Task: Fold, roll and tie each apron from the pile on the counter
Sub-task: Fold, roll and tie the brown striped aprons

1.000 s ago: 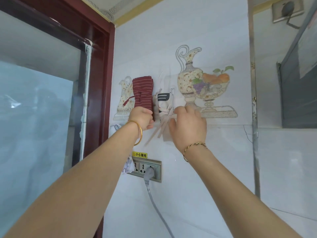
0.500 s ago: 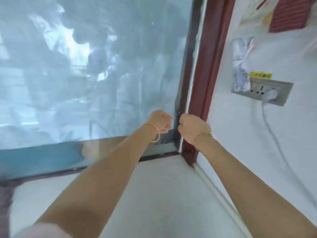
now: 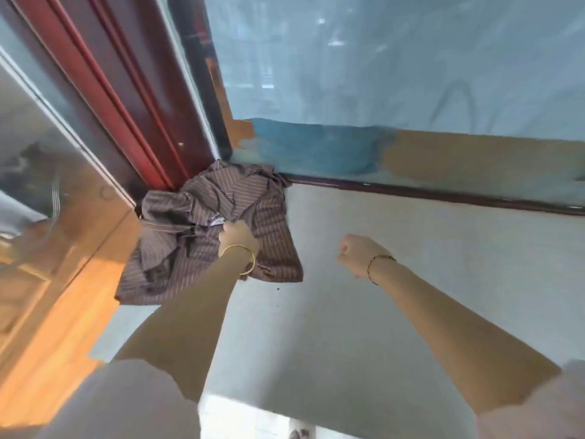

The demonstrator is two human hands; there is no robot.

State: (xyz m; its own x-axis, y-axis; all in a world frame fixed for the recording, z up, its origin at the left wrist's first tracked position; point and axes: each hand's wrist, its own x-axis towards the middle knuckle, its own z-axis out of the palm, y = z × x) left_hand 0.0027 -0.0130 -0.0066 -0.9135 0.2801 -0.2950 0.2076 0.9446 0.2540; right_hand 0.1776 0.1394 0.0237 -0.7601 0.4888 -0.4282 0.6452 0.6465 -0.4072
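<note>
Head view looks down on a crumpled brown pin-striped cloth apron [image 3: 202, 217] lying in a loose heap in the far left corner of the pale grey stone counter [image 3: 395, 312], pushed up against the foot of the dark red wooden window frame [image 3: 126, 106]. The left hand [image 3: 238, 236] is down on the middle of the heap with its fingers curled into the cloth, gripping a bunch of it as far as the blur allows. The right hand [image 3: 359, 253] hangs over bare counter, well apart from the cloth, its fingers closed in a fist around nothing. By my reading this is the pick-up step: one apron is being taken from the corner, with no folding begun, since the fabric lies bunched and creased. The next move likely calls for drawing the cloth out onto the open counter, and for the right hand to open and help spread it flat, finding the edges and ties before the first fold.
</note>
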